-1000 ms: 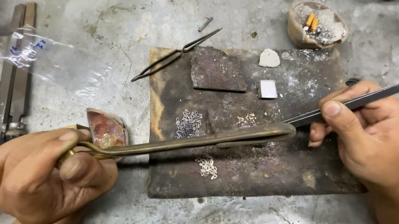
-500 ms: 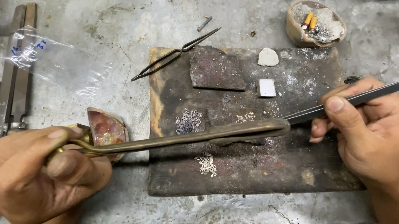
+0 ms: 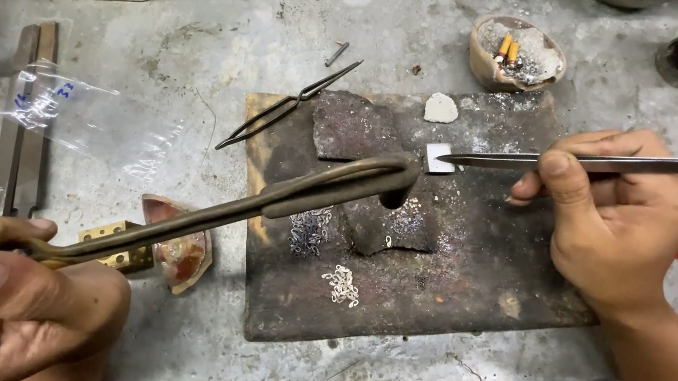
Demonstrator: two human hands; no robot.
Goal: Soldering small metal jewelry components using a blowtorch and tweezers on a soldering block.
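- Left hand (image 3: 10,304), at the bottom-left corner, is closed on the handle of a bent brass torch (image 3: 268,199); its tip hangs over the middle of the block (image 3: 465,294).
- Right hand (image 3: 615,218) pinches tweezers (image 3: 587,165) between thumb and fingers; their point touches a small white plate (image 3: 434,161) near the block's far edge.
- Silver chain bits (image 3: 341,286) lie nearer the front edge, apart from both tools.
- Spare tweezers (image 3: 289,105) overlap the block's left corner.
- A shell dish (image 3: 182,253) sits just left of the block; open bench lies beyond it.
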